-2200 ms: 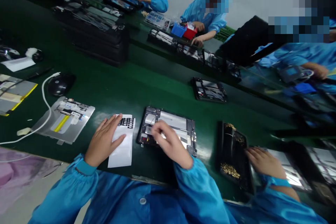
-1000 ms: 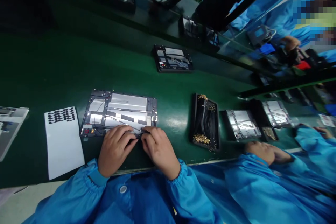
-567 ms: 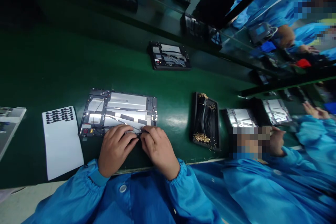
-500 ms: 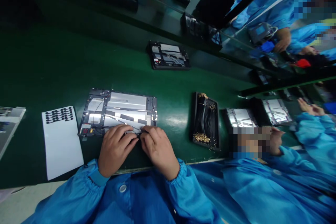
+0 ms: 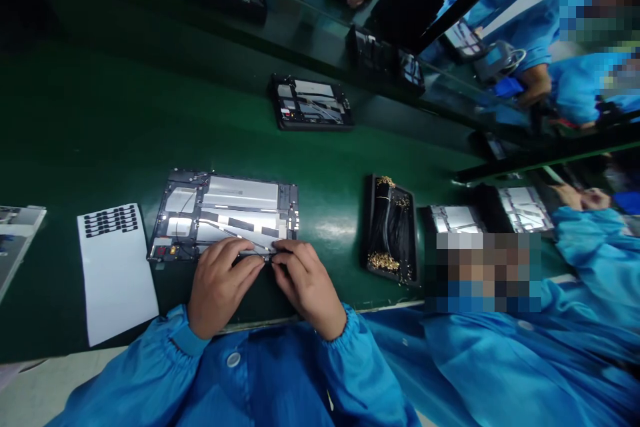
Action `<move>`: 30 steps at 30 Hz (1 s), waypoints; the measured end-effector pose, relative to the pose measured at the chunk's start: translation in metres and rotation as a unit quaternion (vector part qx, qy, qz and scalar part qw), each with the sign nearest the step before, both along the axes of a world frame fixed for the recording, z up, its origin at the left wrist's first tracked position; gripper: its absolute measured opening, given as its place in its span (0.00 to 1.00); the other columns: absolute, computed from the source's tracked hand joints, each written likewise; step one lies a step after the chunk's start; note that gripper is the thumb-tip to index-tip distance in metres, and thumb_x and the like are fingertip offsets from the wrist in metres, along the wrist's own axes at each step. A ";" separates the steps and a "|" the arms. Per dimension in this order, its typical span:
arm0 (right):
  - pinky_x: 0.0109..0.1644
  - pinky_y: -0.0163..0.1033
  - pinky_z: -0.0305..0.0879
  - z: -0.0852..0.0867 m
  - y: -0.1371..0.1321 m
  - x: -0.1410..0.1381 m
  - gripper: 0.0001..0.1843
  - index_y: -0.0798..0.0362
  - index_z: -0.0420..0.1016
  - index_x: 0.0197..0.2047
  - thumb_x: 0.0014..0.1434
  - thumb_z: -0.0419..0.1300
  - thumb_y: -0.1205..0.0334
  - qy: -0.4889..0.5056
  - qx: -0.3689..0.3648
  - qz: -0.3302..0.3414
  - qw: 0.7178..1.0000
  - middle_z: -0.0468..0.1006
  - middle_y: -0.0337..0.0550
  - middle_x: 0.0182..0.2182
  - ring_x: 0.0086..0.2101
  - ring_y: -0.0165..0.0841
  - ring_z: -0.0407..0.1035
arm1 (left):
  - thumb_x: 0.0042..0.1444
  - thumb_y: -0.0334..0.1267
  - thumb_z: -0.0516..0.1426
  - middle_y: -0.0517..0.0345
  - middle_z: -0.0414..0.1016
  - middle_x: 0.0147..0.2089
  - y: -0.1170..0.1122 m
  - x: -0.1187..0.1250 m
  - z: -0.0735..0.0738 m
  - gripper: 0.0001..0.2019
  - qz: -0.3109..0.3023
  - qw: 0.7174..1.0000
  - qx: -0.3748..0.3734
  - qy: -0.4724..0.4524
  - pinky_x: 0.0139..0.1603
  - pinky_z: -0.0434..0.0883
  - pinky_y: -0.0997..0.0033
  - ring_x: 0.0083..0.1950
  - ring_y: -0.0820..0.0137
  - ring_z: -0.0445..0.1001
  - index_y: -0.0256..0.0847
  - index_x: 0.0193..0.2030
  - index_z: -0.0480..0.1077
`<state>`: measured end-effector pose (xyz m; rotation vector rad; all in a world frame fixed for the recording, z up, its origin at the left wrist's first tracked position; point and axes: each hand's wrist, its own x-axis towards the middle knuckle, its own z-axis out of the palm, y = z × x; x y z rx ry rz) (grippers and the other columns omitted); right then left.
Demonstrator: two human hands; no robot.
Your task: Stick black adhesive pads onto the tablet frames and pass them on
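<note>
An opened tablet [image 5: 243,195] lies flat on the green bench, its silver battery packs, flat ribbons and dark frame exposed. At its near edge my left hand [image 5: 220,287] is closed, thumb and fingertips pressed together. My right hand [image 5: 309,285] pinches just beside it at the same edge, close to the lower right part. Whatever lies between the fingertips is too small and covered to name. Left of the tablet rests a white sheet [image 5: 119,280] with rows of small black stickers at its top.
To the right, a black tray [image 5: 369,223] holds bundled black cables [image 5: 395,230] with gold ends. Another opened tablet [image 5: 315,103] sits in a dark tray farther back. More devices [image 5: 456,219] stand by a co-worker at right. A glass shelf edge crosses behind.
My right hand's fingers have shifted slightly and pinch at the tablet's near edge. My left hand has barely moved. Across the bench, a co-worker's hand has moved over a device.
</note>
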<state>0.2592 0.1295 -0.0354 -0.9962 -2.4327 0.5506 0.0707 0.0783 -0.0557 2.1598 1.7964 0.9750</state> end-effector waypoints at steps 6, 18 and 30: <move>0.52 0.48 0.73 -0.005 -0.002 0.006 0.07 0.53 0.72 0.47 0.68 0.58 0.70 0.032 0.000 -0.015 0.999 0.76 0.52 0.48 0.50 0.39 0.71 | 0.64 0.34 0.58 0.55 0.78 0.48 0.000 0.000 0.000 0.05 -0.003 1.000 -0.002 0.004 0.53 0.67 0.58 0.55 0.60 0.72 0.45 0.42 0.76; 0.49 0.45 0.71 -0.006 0.001 0.001 0.04 0.54 0.74 0.44 0.67 0.59 0.69 0.015 0.020 -0.014 1.000 0.78 0.51 0.46 0.46 0.39 0.72 | 0.64 0.34 0.58 0.54 0.78 0.47 0.002 0.002 0.001 0.05 -0.003 1.000 0.006 0.007 0.51 0.68 0.59 0.54 0.60 0.73 0.45 0.40 0.77; 0.48 0.45 0.72 -0.011 -0.001 -0.001 0.04 0.53 0.72 0.44 0.67 0.60 0.71 0.017 0.067 -0.014 0.998 0.80 0.49 0.44 0.46 0.38 0.73 | 0.65 0.34 0.58 0.54 0.77 0.48 0.001 0.002 0.001 0.05 -0.008 1.000 0.004 0.007 0.52 0.67 0.58 0.54 0.60 0.72 0.44 0.41 0.77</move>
